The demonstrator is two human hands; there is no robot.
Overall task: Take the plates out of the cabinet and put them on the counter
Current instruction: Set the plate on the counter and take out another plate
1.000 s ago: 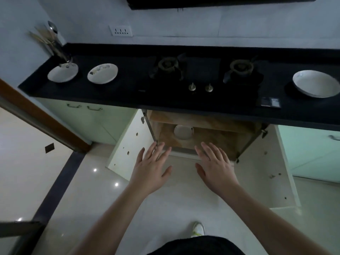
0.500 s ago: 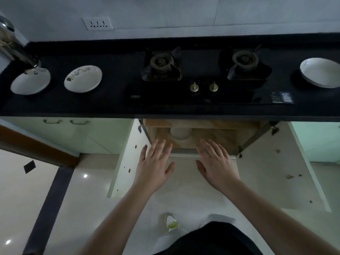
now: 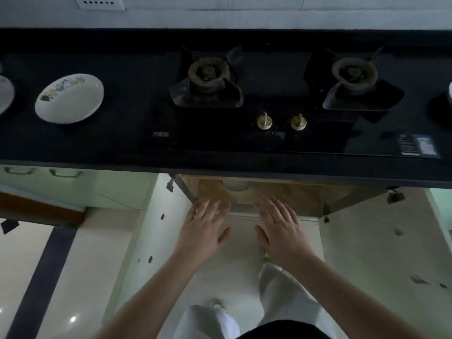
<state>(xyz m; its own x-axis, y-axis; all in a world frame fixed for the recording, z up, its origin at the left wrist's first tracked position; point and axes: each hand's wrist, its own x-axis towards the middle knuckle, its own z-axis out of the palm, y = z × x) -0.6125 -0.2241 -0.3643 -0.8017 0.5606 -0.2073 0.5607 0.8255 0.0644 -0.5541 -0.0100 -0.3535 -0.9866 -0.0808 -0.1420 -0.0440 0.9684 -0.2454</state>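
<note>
My left hand point(image 3: 204, 234) and right hand point(image 3: 281, 232) are spread flat, fingers apart, holding nothing. They hover before the open cabinet point(image 3: 293, 196), where a plate point(image 3: 236, 185) sits inside.

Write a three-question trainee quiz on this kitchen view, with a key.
1. True or false: the left hand holds a plate.
2. Where is the plate still to be fetched? A) on the floor B) inside the cabinet C) on a burner
3. Fill in: the patterned plate sits on the counter to the ____ of the stove.

Key: 1 false, both it and the right hand are empty; 2 B; 3 left.
</note>
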